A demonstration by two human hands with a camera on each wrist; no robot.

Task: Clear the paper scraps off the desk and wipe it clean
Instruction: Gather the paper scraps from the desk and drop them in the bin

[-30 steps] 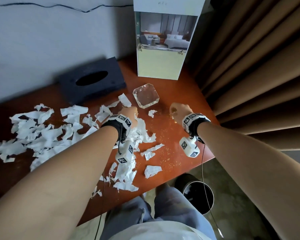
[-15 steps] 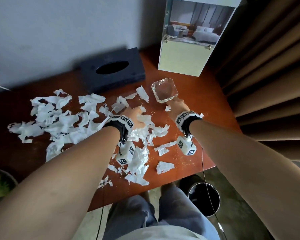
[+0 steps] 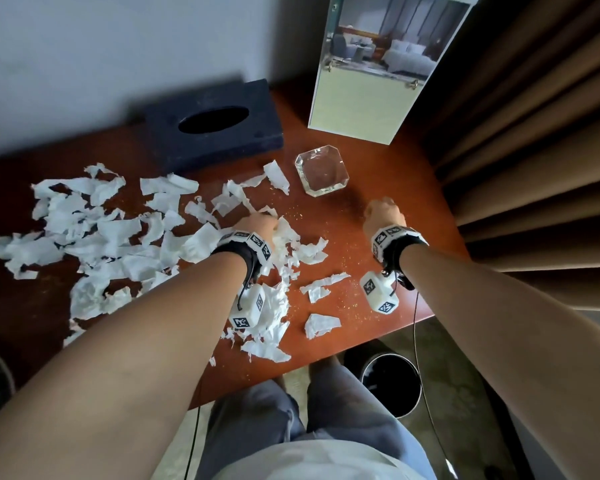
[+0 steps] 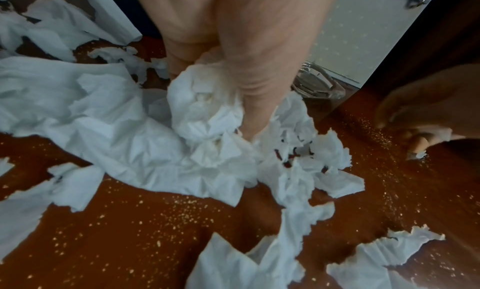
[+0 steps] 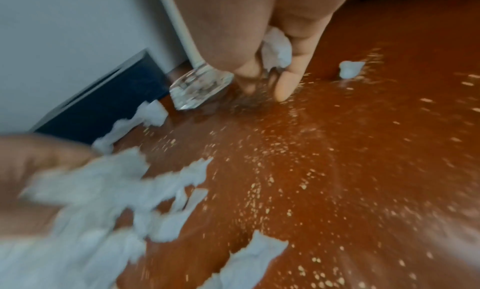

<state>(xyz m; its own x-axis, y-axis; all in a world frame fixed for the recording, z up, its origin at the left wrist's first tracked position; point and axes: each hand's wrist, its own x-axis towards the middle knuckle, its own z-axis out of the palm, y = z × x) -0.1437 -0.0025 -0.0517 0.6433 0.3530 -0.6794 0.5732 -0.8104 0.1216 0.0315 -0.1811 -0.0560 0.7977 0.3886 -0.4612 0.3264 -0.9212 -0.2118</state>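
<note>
**A:** Both hands have slid left since a second ago: left hand (image 3: 258, 225) now bunches a wad of paper scraps (image 4: 205, 112), its grip clamped tight.

**B:** Right hand (image 3: 383, 216) pinches one scrap (image 5: 276, 47) near the glass ashtray (image 3: 322, 174). Most scraps litter the bench (image 3: 388, 209); wiping waits.

A pale grey wall (image 3: 118, 57) stands behind; brown curtains (image 3: 534, 150) hang at right; mottled floor (image 3: 465, 393) lies below.
</note>
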